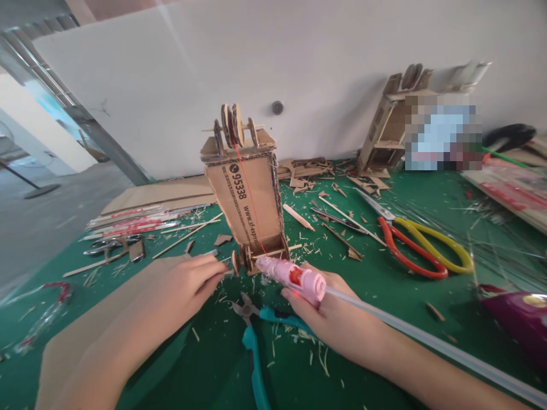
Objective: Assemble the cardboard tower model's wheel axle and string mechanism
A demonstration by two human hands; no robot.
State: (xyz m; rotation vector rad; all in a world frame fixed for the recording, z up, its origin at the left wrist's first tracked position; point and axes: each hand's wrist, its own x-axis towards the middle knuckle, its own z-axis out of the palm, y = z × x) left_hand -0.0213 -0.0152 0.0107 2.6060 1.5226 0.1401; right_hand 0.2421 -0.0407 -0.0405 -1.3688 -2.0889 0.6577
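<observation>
A tall cardboard tower model (245, 205) stands upright on the green table, with cardboard discs (233, 125) on a stick at its top and a red string running down its front. My right hand (329, 302) is wrapped round a pink hot glue gun (293, 278) with a long clear glue stick (410, 326) in its back. The gun's tip points at the tower's base, close to a small cardboard disc (235, 263). At that disc, the fingers of my left hand (188, 290) pinch the end of a thin wooden stick (227, 271), mostly hidden by them.
Cutting pliers (256, 359) with teal handles lie before the tower, partly under my right hand. Scissors (414, 239) with red and yellow handles lie to the right. A second cardboard tower (382, 128) stands at the back. Scraps and a flat cardboard sheet (64, 353) lie about.
</observation>
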